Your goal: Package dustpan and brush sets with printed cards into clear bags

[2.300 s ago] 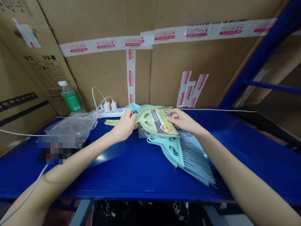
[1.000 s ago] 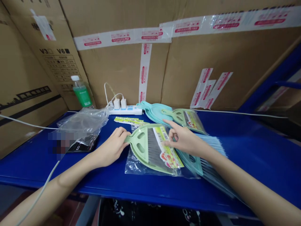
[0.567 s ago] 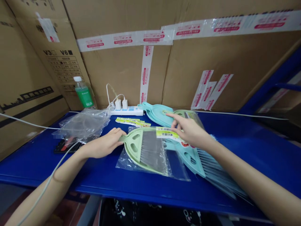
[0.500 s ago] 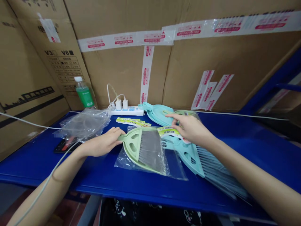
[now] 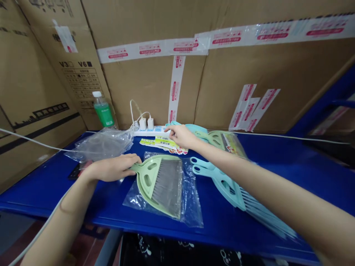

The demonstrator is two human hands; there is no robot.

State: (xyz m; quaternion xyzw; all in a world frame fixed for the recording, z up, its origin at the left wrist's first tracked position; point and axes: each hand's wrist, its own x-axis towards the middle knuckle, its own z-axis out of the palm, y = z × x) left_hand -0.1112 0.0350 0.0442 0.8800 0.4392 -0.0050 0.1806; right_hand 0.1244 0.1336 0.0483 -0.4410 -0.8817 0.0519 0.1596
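My left hand (image 5: 122,166) pinches the handle end of a light green dustpan (image 5: 146,179), which has a matching grey-bristled brush (image 5: 168,181) nested on it. The set lies on a clear plastic bag (image 5: 191,203); how far it sits inside is hard to tell. Farther back, my right hand (image 5: 181,136) has curled fingers at a yellow label card (image 5: 164,142), over several similar cards (image 5: 146,142). The thumb's grip is partly hidden. Beneath my right forearm lie light blue brushes (image 5: 227,186).
Behind my right hand are light blue dustpans (image 5: 195,128) and a bagged green set (image 5: 222,138). A power strip (image 5: 158,129) with white chargers stands by the cardboard wall. Clear bags (image 5: 102,144), a green bottle (image 5: 104,112) and a white cable (image 5: 33,139) are at left.
My right hand has carried the yellow label card left, from above the blue brushes to the other cards. My left hand and the green set have shifted slightly left and nearer me.
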